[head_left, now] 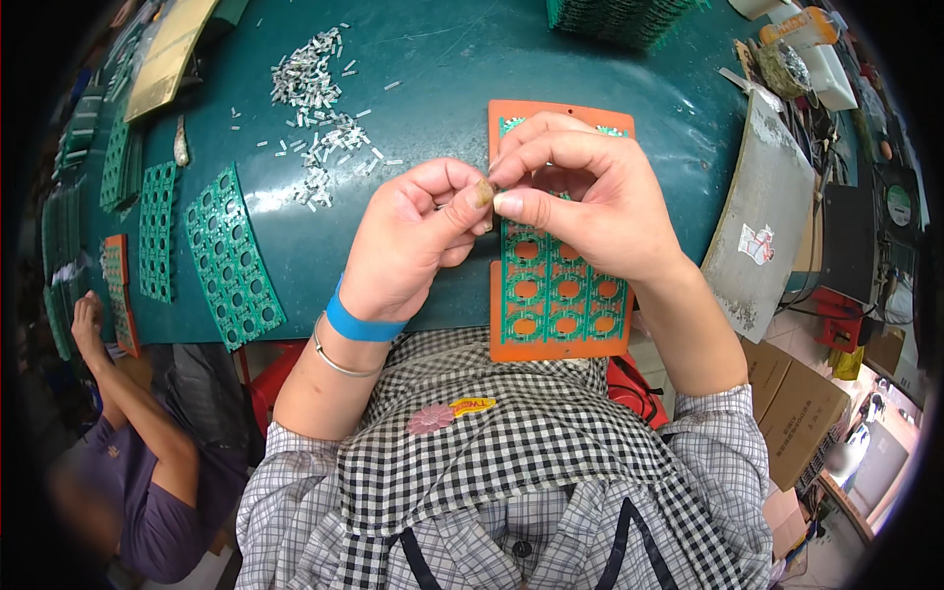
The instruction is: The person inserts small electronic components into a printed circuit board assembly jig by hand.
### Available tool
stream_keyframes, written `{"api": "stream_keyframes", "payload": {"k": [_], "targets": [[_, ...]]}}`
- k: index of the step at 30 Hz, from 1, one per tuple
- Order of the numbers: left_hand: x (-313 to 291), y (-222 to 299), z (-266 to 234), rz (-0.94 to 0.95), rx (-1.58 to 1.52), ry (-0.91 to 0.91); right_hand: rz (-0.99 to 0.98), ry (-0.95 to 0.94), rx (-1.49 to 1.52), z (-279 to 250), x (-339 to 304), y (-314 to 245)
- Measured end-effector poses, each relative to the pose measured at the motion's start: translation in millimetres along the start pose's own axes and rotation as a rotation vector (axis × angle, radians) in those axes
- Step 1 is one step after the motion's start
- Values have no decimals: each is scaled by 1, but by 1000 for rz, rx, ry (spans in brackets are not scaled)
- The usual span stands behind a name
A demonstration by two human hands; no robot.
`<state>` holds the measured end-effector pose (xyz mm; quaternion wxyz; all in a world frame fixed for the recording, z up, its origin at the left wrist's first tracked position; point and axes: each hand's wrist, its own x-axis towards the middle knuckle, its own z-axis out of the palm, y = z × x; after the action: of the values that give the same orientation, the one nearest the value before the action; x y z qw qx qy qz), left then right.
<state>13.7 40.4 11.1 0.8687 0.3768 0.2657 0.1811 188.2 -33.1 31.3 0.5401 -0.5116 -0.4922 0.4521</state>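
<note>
My left hand (pixel 418 221), with a blue band at the wrist, is closed, thumb pressed against the fingers. My right hand (pixel 605 192) pinches with thumb and forefinger so that its tips meet those of my left. Whatever the fingertips hold is too small or hidden to name. Below my right hand lies a green circuit board panel (pixel 547 267) with rows of round holes. It rests on an orange fixture plate (pixel 562 350) at the table's near edge, and my right hand covers part of both.
Small whitish metal parts (pixel 313 74) lie scattered in a heap at the far left-centre. Green panels (pixel 232 258) lie to the left, and a stack of boards (pixel 619 22) stands at the back. A grey board (pixel 765 211) is at right. Another person's hand (pixel 87 323) is at far left.
</note>
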Motion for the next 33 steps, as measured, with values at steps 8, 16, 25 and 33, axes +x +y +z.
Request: {"api": "stream_keyframes", "payload": {"k": [8,16,25,33], "targets": [[-3,-6,13,156,282,17,97,-2,65,-21,-7,-1],[0,-4,10,-32,125,45,128,120,-176,-47,-16,0],[-2,-3,-24,52,-85,129,-66,227,-782,-58,-11,33],[-1,-6,-32,71,-118,116,-189,207,-864,-58,-9,35]]}}
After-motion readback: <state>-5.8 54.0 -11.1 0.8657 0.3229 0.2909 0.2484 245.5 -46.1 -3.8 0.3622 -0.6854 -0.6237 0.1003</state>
